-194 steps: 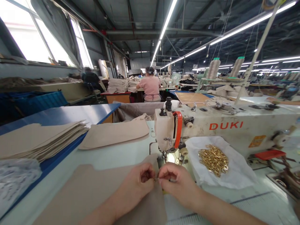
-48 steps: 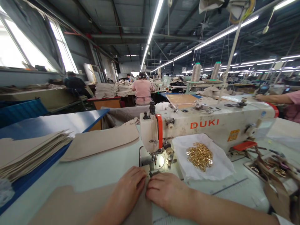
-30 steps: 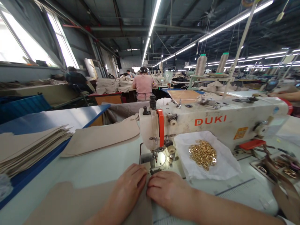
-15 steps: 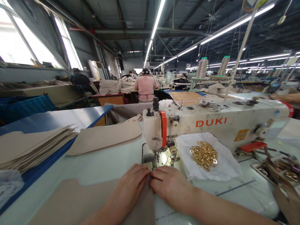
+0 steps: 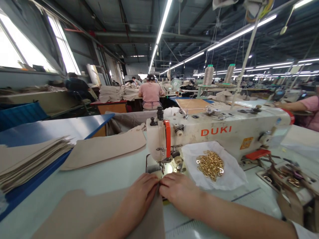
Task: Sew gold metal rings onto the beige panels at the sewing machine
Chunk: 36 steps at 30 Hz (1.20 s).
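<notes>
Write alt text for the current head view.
A person's left hand and right hand are close together at the edge of beige fabric by a DUKI sewing machine; gold-coloured metal pieces lie heaped on a white sheet.

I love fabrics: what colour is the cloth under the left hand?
Greyish-beige cloth, best in the head view.

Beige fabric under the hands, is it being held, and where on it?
Yes: the left hand holds the beige fabric at the far end of its right edge; the right hand is there too, its grip hidden.
</notes>
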Available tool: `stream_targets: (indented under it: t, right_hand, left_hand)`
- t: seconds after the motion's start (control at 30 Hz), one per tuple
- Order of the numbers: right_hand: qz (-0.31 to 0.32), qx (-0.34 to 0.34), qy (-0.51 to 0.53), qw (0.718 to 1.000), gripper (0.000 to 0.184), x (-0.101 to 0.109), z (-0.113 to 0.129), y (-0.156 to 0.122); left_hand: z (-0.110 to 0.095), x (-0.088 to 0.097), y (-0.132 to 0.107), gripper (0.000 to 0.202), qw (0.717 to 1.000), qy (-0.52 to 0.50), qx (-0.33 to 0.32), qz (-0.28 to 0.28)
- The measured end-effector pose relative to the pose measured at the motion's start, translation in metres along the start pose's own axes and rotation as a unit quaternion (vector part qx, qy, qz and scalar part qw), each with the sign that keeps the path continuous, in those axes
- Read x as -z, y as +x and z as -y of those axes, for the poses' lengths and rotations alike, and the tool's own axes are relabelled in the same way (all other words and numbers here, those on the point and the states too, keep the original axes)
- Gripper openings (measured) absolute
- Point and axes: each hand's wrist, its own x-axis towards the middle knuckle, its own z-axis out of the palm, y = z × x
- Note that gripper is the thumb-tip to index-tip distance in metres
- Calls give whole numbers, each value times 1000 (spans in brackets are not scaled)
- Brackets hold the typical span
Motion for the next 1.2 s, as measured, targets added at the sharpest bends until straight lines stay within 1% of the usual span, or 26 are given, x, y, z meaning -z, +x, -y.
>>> stream_targets:
  t: [0.13, 0.33, 0.4, 0.53, 0.77, 0.97, 1.03, 1.2]
  right_hand:
    - [22, 2, -8, 1000, 6, 5, -12, -1]
    - [11, -39, 12, 999, 5, -13, -21, 2]
    - [6, -46, 24, 999, 5, -16, -23, 3]
    - [-2, -54, 43, 998, 6, -15, -25, 3]
    - [14, -65, 54, 996, 8, -8, -25, 4]
    - [23, -74, 35, 996, 9, -9, -24, 5]
    - [14, -70, 26, 997, 9, -13, -23, 5]
    - [-37, -54, 15, 998, 7, -24, -24, 3]
  left_hand:
    - [3, -7, 12, 18, 1000, -9, -1, 6]
    - [10, -11, 20, 19, 1000, -6, -1, 8]
    - [13, -12, 21, 19, 1000, -6, 2, 6]
    - [17, -14, 22, 19, 1000, -6, 4, -1]
    - [21, -17, 24, 18, 1000, -5, 2, -6]
    - [20, -15, 25, 20, 1000, 0, 5, -11]
    - [20, -15, 25, 21, 1000, 3, 6, -11]
    - [21, -15, 23, 23, 1000, 11, 8, -1]
